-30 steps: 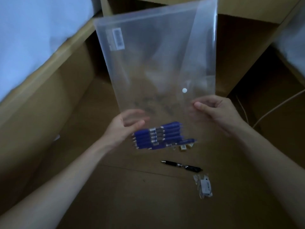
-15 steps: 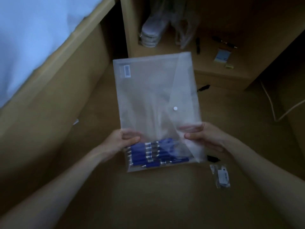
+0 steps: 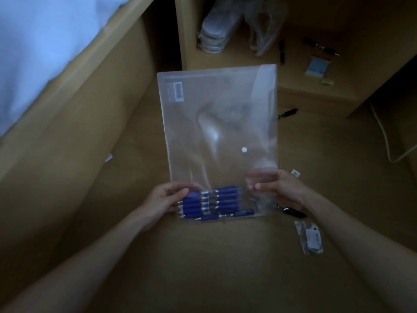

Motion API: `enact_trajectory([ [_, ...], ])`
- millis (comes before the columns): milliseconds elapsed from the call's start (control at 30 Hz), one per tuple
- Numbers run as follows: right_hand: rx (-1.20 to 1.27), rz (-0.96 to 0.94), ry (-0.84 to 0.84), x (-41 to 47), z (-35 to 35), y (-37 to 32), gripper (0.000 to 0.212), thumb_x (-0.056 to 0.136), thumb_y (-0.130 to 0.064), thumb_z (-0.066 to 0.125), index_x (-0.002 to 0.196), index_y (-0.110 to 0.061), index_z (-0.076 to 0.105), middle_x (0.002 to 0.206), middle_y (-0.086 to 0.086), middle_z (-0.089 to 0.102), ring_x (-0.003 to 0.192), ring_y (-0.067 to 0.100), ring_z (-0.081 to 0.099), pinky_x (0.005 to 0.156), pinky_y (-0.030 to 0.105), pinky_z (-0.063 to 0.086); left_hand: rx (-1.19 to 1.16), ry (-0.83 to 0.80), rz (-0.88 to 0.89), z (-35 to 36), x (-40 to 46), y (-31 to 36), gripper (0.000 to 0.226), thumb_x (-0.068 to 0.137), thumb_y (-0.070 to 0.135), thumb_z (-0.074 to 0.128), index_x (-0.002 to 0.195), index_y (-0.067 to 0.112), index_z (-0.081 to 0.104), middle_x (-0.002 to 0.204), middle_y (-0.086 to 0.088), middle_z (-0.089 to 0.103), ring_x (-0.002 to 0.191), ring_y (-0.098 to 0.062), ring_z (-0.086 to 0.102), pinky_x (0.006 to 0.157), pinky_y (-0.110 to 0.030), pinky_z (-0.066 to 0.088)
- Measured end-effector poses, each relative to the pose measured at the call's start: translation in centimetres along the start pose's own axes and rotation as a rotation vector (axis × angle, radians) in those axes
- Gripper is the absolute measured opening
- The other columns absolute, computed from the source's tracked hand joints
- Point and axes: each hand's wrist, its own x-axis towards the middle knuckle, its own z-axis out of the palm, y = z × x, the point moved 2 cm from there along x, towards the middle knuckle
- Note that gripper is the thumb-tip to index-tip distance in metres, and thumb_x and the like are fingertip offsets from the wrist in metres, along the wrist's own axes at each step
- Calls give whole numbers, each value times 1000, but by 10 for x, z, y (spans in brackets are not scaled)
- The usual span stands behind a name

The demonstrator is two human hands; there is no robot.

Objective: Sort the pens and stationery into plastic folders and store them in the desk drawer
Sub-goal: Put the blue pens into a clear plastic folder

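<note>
Nearest the viewer, a clear plastic folder is pinched at its lower corners by the left hand and right hand, apparently so the blue pens settle at the bottom; beyond, a desk shelf bears loose stationery.
</note>
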Motion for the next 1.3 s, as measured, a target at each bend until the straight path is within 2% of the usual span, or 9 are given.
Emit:
enact_trajectory([
  [100,23,-10,-8,2,0,6,47,79,16,54,87,-24,77,96,8,73,86,17,69,72,30,58,-22,61,22,0,4,-4,22,91,5,53,106,14,66,89,1,74,81,-12,69,67,-22,56],
  [233,-8,-30,53,8,3,8,41,79,17,54,94,-17,72,95,11,73,82,20,69,75,30,57,8,140,13,-1,9,-9,20,92,2,52,107,6,65,76,1,74,68,-8,68,60,-20,55],
  [467,-98,42,8,14,-2,1,32,83,13,54,101,-8,69,96,7,73,85,17,68,74,25,56,60,161,34,-2,11,-10,24,90,-1,55,112,-3,63,73,5,73,68,-4,67,64,-18,54],
  [667,-217,32,-44,20,-8,-2,37,80,7,61,114,-6,66,109,7,70,99,21,67,80,31,55,-11,57,0,1,11,-9,33,89,-1,56,118,15,59,102,4,69,82,-5,68,70,-21,56],
  [733,-220,8,-11,22,-6,2,32,80,10,60,106,-6,70,100,3,73,90,21,66,69,26,52,-15,49,-11,0,13,-11,29,88,-1,56,113,13,62,99,5,71,82,-6,69,69,-21,57],
  [833,-149,-23,90,25,-4,8,26,76,15,61,76,-7,74,73,6,72,72,25,60,62,28,50,16,93,-32,-2,17,-16,19,88,0,58,101,12,67,83,9,74,74,-3,68,61,-18,54],
  [967,40,50,89,22,-3,12,13,78,12,59,73,2,64,65,14,66,53,19,63,51,25,54,16,144,-58,-5,17,-17,14,86,0,60,88,11,68,75,6,72,75,-12,64,65,-21,52],
  [1067,16,-86,-1,19,-7,10,10,57,3,70,63,-6,72,81,13,71,70,18,69,66,23,56,-3,133,-27,-4,17,-15,33,81,-14,57,73,14,71,67,7,71,62,-6,65,60,-15,52],
  [1300,19,-89,8,15,-8,11,19,57,9,63,58,-8,71,88,9,73,78,18,70,71,24,55,-52,92,-50,-4,13,-12,32,81,-12,59,72,15,74,72,0,73,62,-10,68,56,-19,54],
])
